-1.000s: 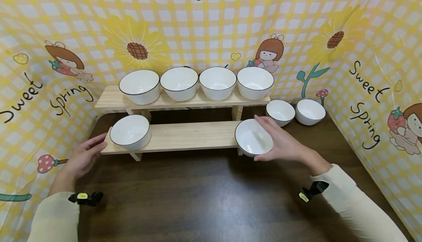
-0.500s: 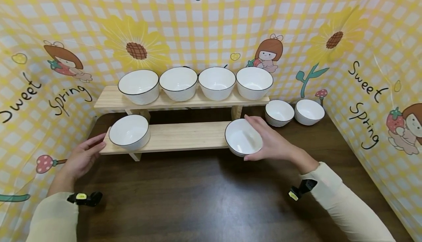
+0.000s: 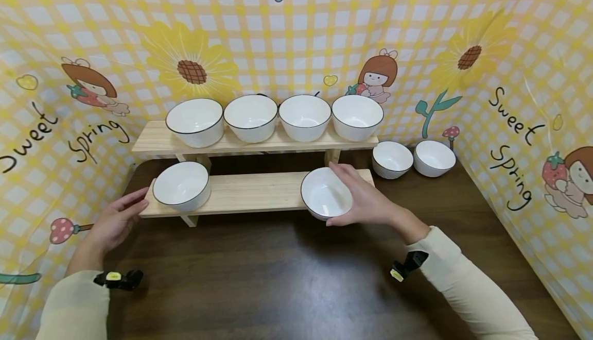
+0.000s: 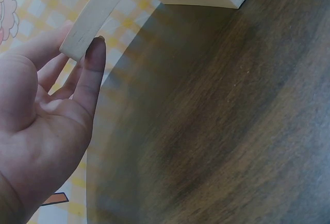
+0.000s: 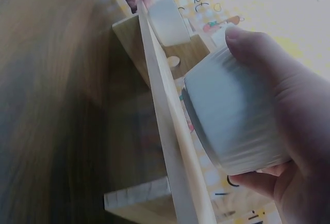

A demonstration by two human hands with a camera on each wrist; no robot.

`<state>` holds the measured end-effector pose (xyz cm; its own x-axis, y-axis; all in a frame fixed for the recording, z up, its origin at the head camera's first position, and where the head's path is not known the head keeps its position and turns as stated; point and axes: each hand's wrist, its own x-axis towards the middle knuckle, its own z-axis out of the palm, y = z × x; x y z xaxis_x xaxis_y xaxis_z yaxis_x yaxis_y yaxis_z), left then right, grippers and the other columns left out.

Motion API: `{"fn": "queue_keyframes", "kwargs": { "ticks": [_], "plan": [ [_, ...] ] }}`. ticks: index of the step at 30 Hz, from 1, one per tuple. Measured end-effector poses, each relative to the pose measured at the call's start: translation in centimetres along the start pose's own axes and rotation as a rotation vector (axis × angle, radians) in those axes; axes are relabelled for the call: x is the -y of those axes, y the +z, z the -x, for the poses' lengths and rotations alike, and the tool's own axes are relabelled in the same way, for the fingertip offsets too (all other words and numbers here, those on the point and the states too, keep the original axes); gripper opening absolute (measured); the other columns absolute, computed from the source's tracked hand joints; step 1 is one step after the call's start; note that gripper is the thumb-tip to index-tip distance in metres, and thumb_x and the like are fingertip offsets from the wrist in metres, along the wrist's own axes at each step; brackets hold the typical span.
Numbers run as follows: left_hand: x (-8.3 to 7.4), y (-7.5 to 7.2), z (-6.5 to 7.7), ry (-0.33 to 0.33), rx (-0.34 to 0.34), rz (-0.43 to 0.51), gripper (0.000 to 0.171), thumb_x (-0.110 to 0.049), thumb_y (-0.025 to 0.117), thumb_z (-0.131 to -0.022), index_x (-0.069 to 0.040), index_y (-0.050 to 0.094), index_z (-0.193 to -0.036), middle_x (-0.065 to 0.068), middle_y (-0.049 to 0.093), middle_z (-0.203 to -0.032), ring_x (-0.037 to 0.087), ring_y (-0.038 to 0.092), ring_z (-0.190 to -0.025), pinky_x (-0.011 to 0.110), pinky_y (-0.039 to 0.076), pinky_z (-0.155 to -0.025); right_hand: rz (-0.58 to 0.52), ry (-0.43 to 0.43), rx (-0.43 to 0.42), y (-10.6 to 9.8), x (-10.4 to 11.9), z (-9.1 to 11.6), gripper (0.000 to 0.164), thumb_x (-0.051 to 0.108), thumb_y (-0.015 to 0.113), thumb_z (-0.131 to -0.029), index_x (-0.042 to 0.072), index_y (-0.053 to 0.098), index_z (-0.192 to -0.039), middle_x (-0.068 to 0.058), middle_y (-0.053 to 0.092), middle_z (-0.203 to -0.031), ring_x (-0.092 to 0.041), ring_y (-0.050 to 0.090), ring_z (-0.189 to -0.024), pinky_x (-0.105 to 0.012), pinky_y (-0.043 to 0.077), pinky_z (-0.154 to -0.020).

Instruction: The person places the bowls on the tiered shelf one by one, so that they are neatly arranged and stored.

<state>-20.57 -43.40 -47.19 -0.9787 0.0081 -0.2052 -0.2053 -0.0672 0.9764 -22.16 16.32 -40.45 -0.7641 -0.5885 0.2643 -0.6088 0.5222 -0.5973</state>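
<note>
My right hand (image 3: 366,198) grips a white bowl (image 3: 326,196) with a dark rim by its right side, at the right part of the lower wooden shelf (image 3: 257,190). In the right wrist view that bowl (image 5: 234,110) appears tilted beside the board's edge; whether its base touches the wood I cannot tell. At the shelf's left end my left hand (image 3: 115,222) pinches the board between thumb and fingers, as the left wrist view shows around the board end (image 4: 85,38). Close to this hand a second white bowl (image 3: 181,188) stands on the lower shelf.
Several larger white bowls (image 3: 306,118) stand in a row on the upper shelf (image 3: 153,139). Two smaller bowls, one near (image 3: 393,159) and one farther right (image 3: 434,158), sit on the dark wooden table (image 3: 259,278). A yellow checked cloth (image 3: 287,31) surrounds the back and sides.
My right hand has moved left along the lower shelf with the bowl, uncovering the shelf's right end. The left hand has stayed at the shelf's left end.
</note>
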Motion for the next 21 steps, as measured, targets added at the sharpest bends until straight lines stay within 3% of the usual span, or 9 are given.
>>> {"fn": "queue_keyframes", "kwargs": {
  "ticks": [14, 21],
  "plan": [
    [0.0, 0.1, 0.0, -0.014, -0.006, -0.026, 0.030, -0.016, 0.067, -0.100, -0.034, 0.071, -0.123, -0.024, 0.061, -0.112, -0.003, 0.062, -0.093, 0.015, 0.052, -0.076, -0.041, -0.008, 0.045, 2.4, 2.1, -3.6, 0.126, 0.043, 0.097, -0.064, 0.001, 0.027, -0.160, -0.017, 0.037, -0.151, -0.031, 0.048, -0.130, -0.048, 0.045, -0.106],
    [0.0, 0.0, 0.0, -0.010, -0.001, -0.004, 0.029, -0.013, 0.066, -0.100, -0.035, 0.072, -0.119, -0.025, 0.063, -0.111, -0.003, 0.064, -0.092, 0.015, 0.053, -0.076, -0.071, -0.007, 0.062, 3.5, 2.7, -5.0, 0.127, 0.044, 0.096, -0.064, 0.001, 0.025, -0.160, -0.014, 0.035, -0.153, -0.029, 0.049, -0.129, -0.045, 0.044, -0.106]
  ]
}}
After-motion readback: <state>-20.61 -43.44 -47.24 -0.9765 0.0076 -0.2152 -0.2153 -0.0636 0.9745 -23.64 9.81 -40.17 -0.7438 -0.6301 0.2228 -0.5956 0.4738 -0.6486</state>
